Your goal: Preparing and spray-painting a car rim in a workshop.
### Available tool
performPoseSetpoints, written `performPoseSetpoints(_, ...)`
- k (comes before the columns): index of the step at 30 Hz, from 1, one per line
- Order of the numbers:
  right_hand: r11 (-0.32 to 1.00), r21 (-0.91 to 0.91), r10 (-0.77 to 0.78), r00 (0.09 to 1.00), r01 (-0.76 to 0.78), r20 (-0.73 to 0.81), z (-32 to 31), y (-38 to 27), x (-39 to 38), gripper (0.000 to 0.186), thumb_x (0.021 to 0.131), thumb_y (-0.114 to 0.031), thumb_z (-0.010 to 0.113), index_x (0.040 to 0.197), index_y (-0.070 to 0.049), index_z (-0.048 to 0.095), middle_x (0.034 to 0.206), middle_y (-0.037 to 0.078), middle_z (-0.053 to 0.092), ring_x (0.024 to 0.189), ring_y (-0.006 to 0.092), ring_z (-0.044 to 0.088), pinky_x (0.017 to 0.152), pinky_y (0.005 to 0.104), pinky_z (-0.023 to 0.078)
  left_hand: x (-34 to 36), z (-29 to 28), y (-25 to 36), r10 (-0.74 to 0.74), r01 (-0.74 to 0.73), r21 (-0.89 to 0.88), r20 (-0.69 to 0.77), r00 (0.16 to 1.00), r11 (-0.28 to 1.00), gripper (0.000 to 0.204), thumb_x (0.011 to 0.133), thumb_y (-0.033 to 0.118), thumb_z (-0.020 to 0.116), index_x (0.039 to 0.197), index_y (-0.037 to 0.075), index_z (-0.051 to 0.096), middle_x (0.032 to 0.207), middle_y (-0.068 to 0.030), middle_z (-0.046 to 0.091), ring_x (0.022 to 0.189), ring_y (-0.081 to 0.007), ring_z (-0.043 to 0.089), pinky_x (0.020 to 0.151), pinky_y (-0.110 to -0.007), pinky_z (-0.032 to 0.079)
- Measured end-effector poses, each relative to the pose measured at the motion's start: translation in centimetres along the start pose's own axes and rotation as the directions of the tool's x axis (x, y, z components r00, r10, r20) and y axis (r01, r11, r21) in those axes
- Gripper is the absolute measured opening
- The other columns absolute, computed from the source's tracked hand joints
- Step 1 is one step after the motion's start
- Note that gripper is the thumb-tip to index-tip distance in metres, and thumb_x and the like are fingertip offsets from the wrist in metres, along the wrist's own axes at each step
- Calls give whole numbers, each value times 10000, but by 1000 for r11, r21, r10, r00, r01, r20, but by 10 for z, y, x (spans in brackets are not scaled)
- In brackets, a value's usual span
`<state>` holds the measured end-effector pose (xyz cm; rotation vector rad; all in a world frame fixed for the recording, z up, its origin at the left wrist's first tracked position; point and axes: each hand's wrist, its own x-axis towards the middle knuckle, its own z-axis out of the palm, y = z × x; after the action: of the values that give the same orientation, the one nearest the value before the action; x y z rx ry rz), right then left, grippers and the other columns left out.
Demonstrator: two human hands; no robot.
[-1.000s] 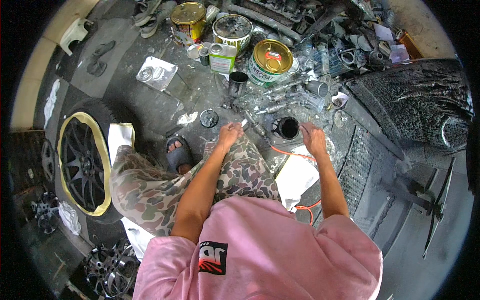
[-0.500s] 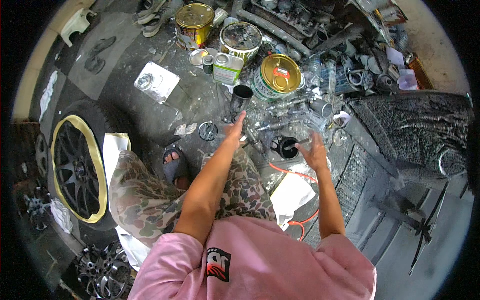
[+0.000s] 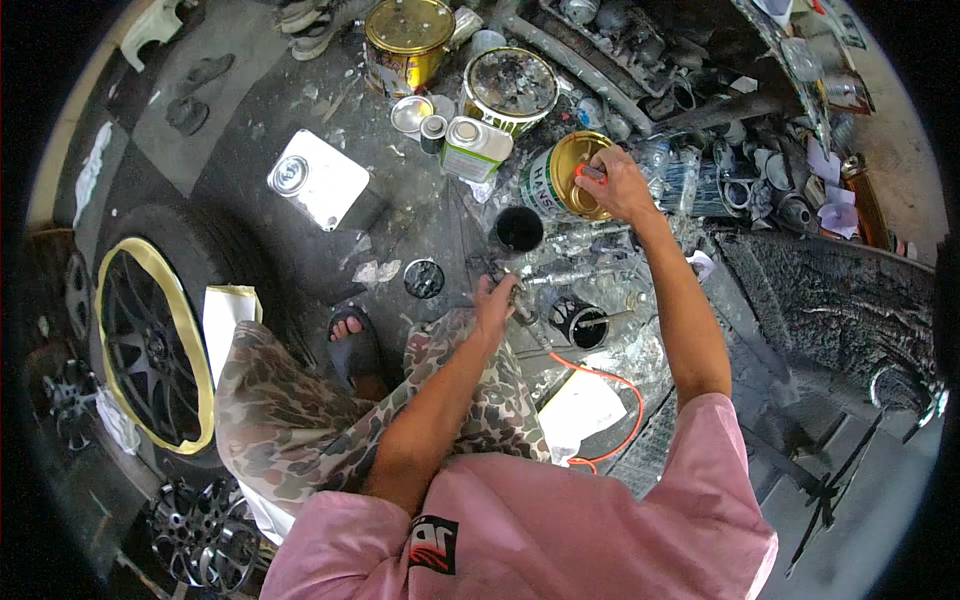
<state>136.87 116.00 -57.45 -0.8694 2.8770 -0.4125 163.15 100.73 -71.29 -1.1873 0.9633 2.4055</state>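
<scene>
Right out at one o'clock from the middle of the view, your right hand point(image 3: 612, 182) is over the gold lid point(image 3: 570, 153) of the can point(image 3: 541, 185). Fingers curl down onto a small red piece point(image 3: 583, 173) at the lid, touching it; whether they grip it, I can't tell, as your knuckles cover most of it. It looks light and stiff, so a thumb-and-finger pinch on its edge should do. That smooth metal lid could be slippery; the can itself is probably heavy if full, better taken two-handed around the sides.

Your left hand point(image 3: 492, 310) hangs low, fingers bent, just beside a metal tool point(image 3: 526, 305); again, I can't tell whether they close on it. At three o'clock from that hand, a dark cup point(image 3: 571, 318) holds a stick point(image 3: 612, 319): light, likely tippy, best held by its outer wall. Another black cup point(image 3: 519, 230) stands at one o'clock.
</scene>
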Motion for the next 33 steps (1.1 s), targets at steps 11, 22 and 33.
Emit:
performPoseSetpoints(11,984,65,152,973,-166,173,-1,1,19,340,844,-342,755,920,-50,598,943,200,692,903,389,665,769,460,524,-44,-6,-7,44,-38,-60,100,994,997,485,845,274,746,1242,165,490,1191,-20,641,1231,-222,532,1077,-523,346)
performPoseSetpoints(22,982,-81,187,923,-169,337,-15,-26,7,604,606,-489,909,936,-52,654,878,157,708,858,351,681,801,455,520,-49,-3,-13,22,-10,116,-107,994,993,1285,653,563,907,1541,-72,230,1255,-155,605,1090,-212,590,891,-381,486)
performPoseSetpoints(33,941,-91,329,944,-325,36,8,-72,-34,543,700,-541,840,862,-73,618,788,140,699,774,353,689,691,472,520,-16,-2,-32,138,32,483,-312,940,875,1244,627,754,786,1471,-77,408,1490,-296,443,1390,-395,434,1163,-415,331)
